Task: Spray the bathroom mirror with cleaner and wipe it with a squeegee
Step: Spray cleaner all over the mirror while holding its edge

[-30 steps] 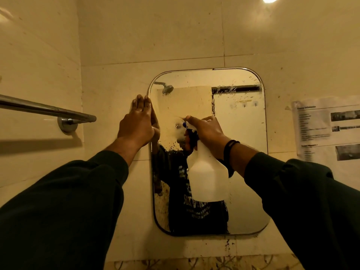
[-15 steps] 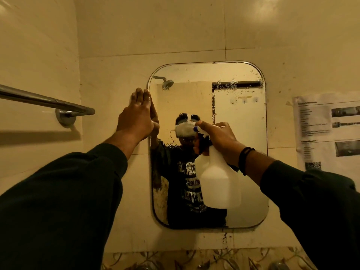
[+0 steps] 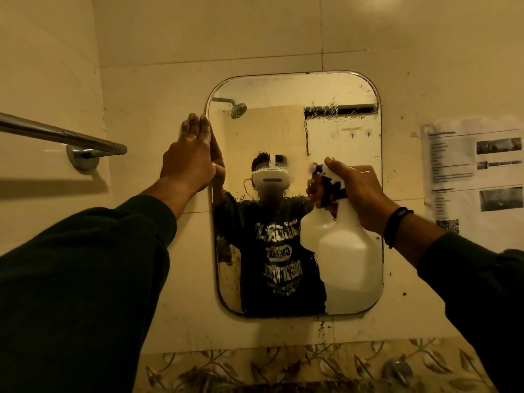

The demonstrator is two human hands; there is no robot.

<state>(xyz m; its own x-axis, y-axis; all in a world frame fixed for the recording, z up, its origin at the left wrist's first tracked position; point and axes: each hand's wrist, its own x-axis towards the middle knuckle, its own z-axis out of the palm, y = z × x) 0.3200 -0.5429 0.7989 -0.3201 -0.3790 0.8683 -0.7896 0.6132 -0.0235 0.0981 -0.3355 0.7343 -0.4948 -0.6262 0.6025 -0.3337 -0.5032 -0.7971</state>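
Observation:
A rounded rectangular mirror [image 3: 343, 131] hangs on the beige tiled wall, speckled with droplets across its upper and middle parts. My right hand [image 3: 357, 191] grips the blue-and-white trigger head of a white spray bottle [image 3: 340, 251], held upright in front of the mirror's right half, nozzle pointing at the glass. My left hand [image 3: 190, 157] lies flat against the wall at the mirror's left edge, fingers together and pointing up. No squeegee is in view.
A chrome towel bar [image 3: 62, 136] juts from the left wall toward my left arm. A printed paper sheet [image 3: 473, 171] is taped to the wall right of the mirror. A patterned tile band [image 3: 312, 364] runs below.
My right hand has carried the spray bottle to the right and slightly down across the mirror. More droplets show on the glass. My left hand has stayed at the mirror's edge.

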